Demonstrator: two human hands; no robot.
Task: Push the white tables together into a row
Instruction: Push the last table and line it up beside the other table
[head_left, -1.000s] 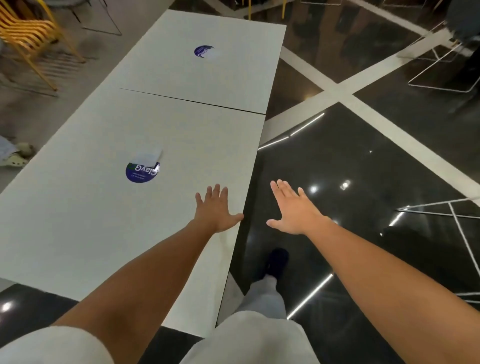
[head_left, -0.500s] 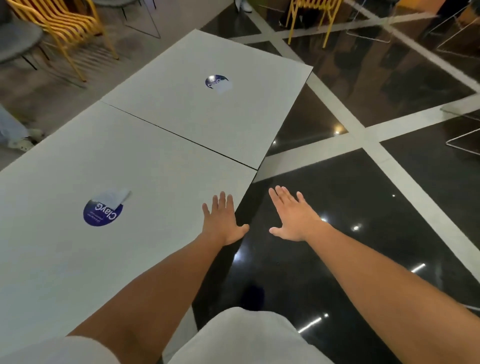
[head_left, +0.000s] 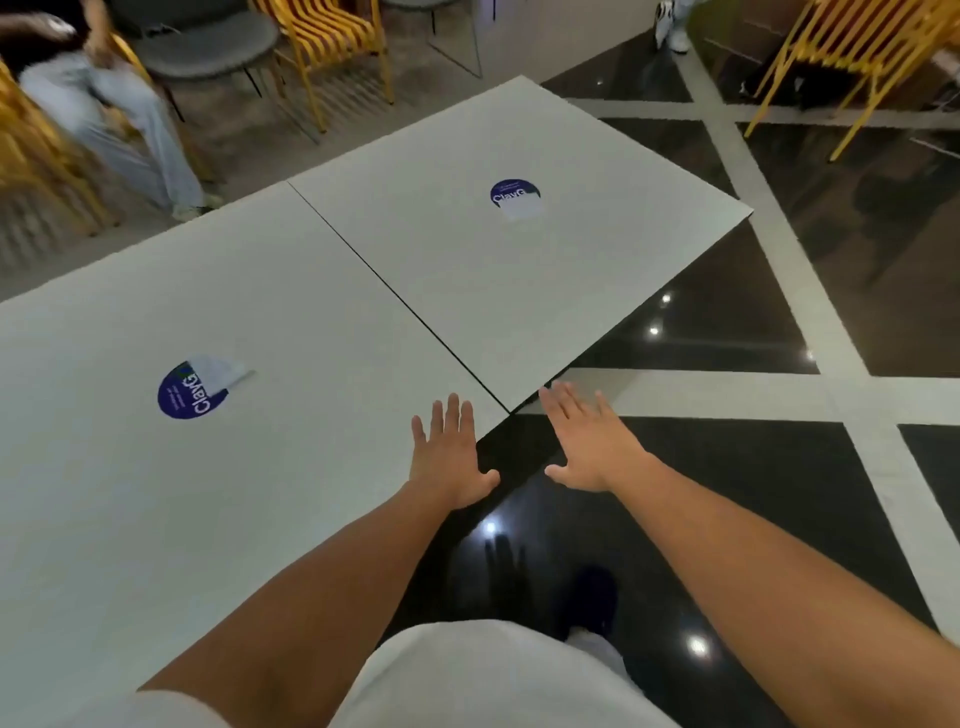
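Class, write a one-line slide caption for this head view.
Two white tables butted edge to edge; the left hand is open over the near one, the right hand open over dark floor.

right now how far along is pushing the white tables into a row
Mostly done: the near table and the far table sit edge to edge, with only a thin dark seam between them. In hand: nothing; the left hand and right hand are open. Left: no other white table is in view.

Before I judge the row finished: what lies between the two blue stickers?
In the head view, bare white tabletop and the thin dark seam lie between the near sticker and the far sticker.
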